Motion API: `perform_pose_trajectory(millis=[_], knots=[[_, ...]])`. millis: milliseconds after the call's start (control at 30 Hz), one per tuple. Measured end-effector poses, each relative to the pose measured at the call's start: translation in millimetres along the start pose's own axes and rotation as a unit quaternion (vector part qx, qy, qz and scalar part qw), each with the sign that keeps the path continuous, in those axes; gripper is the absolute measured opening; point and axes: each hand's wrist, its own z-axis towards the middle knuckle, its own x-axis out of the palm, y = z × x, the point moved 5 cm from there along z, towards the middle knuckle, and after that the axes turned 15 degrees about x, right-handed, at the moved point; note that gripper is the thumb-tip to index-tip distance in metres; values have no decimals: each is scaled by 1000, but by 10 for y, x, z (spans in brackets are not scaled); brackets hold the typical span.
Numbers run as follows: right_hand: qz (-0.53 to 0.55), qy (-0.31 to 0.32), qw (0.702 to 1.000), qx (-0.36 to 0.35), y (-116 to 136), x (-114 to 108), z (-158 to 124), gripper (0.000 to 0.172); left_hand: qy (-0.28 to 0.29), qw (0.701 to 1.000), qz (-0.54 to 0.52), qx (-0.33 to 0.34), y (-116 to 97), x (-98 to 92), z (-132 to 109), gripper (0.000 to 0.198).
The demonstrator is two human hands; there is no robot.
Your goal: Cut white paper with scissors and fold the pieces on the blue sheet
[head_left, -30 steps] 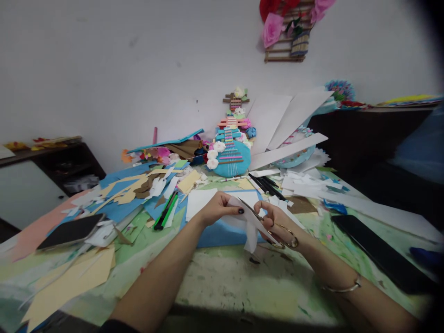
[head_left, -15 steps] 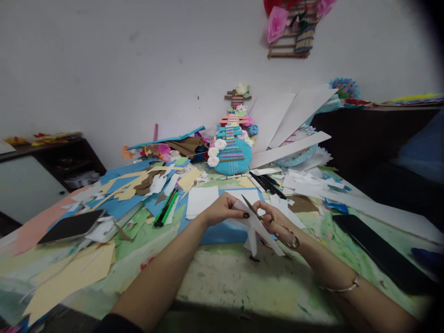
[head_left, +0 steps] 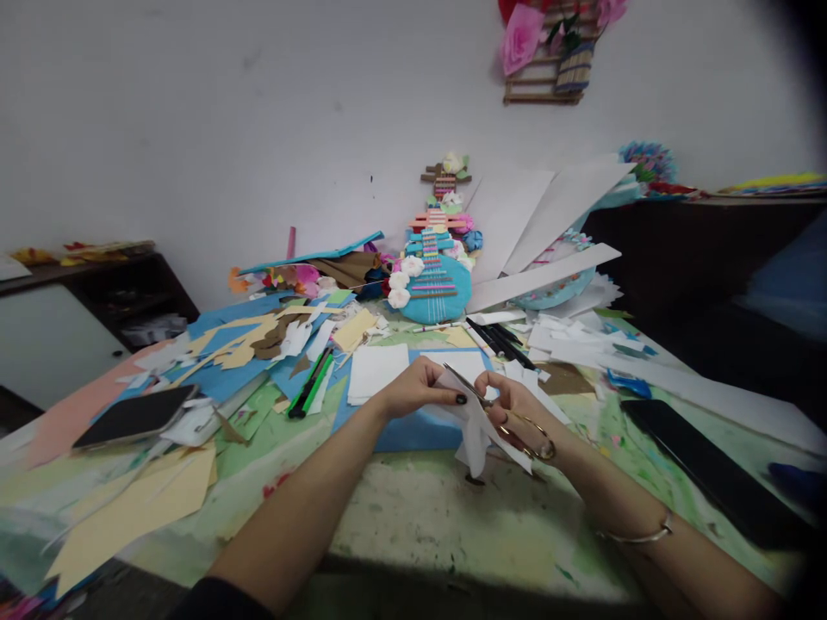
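Between thumb and fingers, my left hand [head_left: 423,387] pinches a thin white sheet of paper [head_left: 476,435] that hangs down in folds over the table's front part. My right hand [head_left: 513,405] has its fingers in the gold handles of a pair of scissors [head_left: 466,382]. Their dark blades point up and left and lie along the paper's upper edge, close to my left fingertips. Part of the blades is hidden by the paper and fingers. Under both hands lies a blue sheet [head_left: 394,437], with a stack of white paper [head_left: 378,375] on it.
A green box cutter [head_left: 311,383] lies left of the blue sheet, near paper scraps [head_left: 277,331]. Several black pens [head_left: 500,338] lie behind my right hand. A phone [head_left: 135,417] is at left, a long black object [head_left: 704,465] at right. A blue lute-shaped craft [head_left: 439,288] leans on the wall.
The scissors' blades have come closer together on the paper, and the handles have shifted slightly. The paper's hanging part has swung a little. My left hand keeps its pinch.
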Motion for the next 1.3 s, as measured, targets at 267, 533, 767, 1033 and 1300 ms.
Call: perform_pose_trajectory(millis=[267, 533, 767, 1033, 1300], knots=[[-4, -58, 998, 8, 49, -61, -42, 52, -8, 1000, -24, -2, 24, 12, 1, 21], [27, -127, 991, -11, 98, -289, -67, 53, -38, 999, -15, -11, 46, -81, 41, 28], [-120, -426, 896, 41, 116, -922, -150, 33, -104, 994, 23, -10, 160, -388, 49, 35], [-411, -460, 772, 154, -117, -1217, -51, 24, -8, 950, 287, -124, -139, -1007, 33, 28], [-440, -439, 762, 181, -97, -1186, -28, 28, 123, 849, 474, -197, 79, -1613, 384, 21]])
